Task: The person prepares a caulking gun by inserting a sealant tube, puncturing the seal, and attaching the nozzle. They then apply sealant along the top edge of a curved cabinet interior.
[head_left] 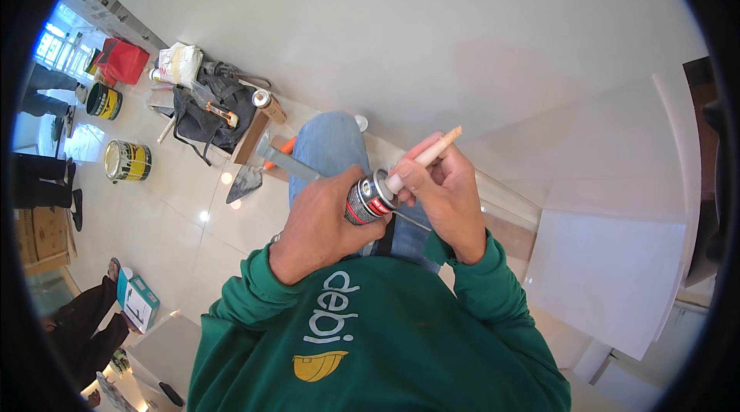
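My left hand (320, 219) is wrapped round a dark sealant cartridge (364, 202) with red bands, held tilted above my lap. Its grey front end points up to the right. A pale, tapered nozzle (433, 151) stands at that end, its tip cut at a slant. My right hand (449, 200) grips the nozzle between thumb and fingers. From behind my left hand a grey flat bar (297, 165) sticks out to the upper left; I cannot tell what it joins. A thin metal rod (412, 221) shows below the cartridge, across my jeans.
On the tiled floor left of my knee lies a trowel (245, 183) with an orange handle. Behind it are a dark bag (208, 115), a brown cartridge (268, 105) and paint buckets (127, 161). A pale wall (432, 34) rises ahead; other people's legs (89, 323) are at left.
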Demonstrator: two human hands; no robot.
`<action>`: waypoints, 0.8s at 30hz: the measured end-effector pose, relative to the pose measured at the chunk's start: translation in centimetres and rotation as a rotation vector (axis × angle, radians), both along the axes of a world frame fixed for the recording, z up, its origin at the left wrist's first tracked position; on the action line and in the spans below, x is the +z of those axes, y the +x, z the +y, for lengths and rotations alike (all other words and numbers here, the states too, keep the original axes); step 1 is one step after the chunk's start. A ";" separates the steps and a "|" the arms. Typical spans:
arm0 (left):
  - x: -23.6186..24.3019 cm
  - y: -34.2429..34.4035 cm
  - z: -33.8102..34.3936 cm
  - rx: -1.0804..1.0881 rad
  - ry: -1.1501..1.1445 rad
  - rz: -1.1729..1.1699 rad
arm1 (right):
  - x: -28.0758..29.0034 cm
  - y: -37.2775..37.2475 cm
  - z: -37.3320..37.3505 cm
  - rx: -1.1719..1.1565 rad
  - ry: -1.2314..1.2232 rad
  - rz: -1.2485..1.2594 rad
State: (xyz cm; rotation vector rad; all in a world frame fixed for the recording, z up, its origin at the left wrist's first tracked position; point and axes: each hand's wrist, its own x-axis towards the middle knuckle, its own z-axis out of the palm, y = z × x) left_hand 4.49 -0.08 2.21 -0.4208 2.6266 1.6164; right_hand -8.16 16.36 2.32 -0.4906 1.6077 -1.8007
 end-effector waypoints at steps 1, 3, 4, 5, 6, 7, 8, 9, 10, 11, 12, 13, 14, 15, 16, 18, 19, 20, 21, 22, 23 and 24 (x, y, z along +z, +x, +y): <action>-0.1 0.1 0.2 0.002 0.016 0.009 | -0.3 -0.2 0.0 0.030 0.014 0.005; -0.4 0.5 0.3 -0.008 0.113 0.000 | -0.5 -0.6 0.2 0.124 0.008 -0.018; -0.5 0.6 0.2 -0.028 0.195 -0.017 | -0.5 -1.1 0.3 0.181 -0.012 -0.046; -0.5 0.6 0.0 -0.044 0.258 -0.049 | -0.3 -1.4 0.3 0.215 -0.025 -0.076; -0.5 0.7 -0.3 -0.065 0.374 -0.067 | -0.1 -1.8 0.4 0.264 -0.043 -0.080; -0.5 0.7 -0.6 -0.080 0.471 -0.095 | 0.2 -2.2 0.6 0.290 -0.052 -0.082; -0.4 0.7 -0.9 -0.098 0.547 -0.152 | 0.4 -2.5 0.6 0.335 -0.058 -0.081; -0.2 0.7 -1.2 -0.134 0.611 -0.161 | 0.6 -2.8 0.6 0.361 -0.063 -0.071; -0.1 0.7 -1.5 -0.168 0.653 -0.199 | 0.8 -3.0 0.6 0.408 -0.065 -0.057; 0.1 0.7 -1.6 -0.203 0.694 -0.237 | 0.8 -3.0 0.6 0.431 -0.065 -0.044; 0.3 0.7 -1.7 -0.191 0.703 -0.224 | 0.8 -2.9 0.6 0.435 -0.058 -0.022; 0.4 0.8 -1.6 -0.180 0.714 -0.213 | 0.7 -2.6 0.6 0.414 -0.048 -0.002; 0.5 0.8 -1.5 -0.164 0.723 -0.203 | 0.5 -2.4 0.6 0.395 -0.047 0.023; 0.5 0.9 -1.3 -0.144 0.675 -0.159 | 0.3 -2.0 0.6 0.361 -0.047 0.044; 0.4 1.0 -1.1 -0.118 0.625 -0.117 | 0.0 -1.6 0.7 0.330 -0.058 0.071; 0.1 1.1 -1.0 -0.091 0.511 -0.082 | -0.4 -1.2 0.7 0.289 -0.063 0.108; -0.1 1.2 -0.9 -0.087 0.451 -0.091 | -0.6 -1.0 0.7 0.280 -0.056 0.116; -0.2 1.2 -1.0 -0.087 0.378 -0.085 | -0.7 -0.9 0.7 0.268 -0.048 0.125; -0.5 1.2 -0.9 -0.097 0.412 -0.073 | -0.8 -0.8 0.7 0.263 -0.050 0.079; -0.7 1.1 -0.9 -0.101 0.431 -0.041 | -0.8 -0.8 0.6 0.264 -0.054 0.038; -0.7 1.2 -0.9 -0.089 0.424 -0.048 | -0.9 -0.7 0.5 0.247 -0.062 -0.008; -0.8 1.2 -0.9 -0.093 0.466 -0.020 | -0.9 -0.6 0.4 0.253 -0.070 0.006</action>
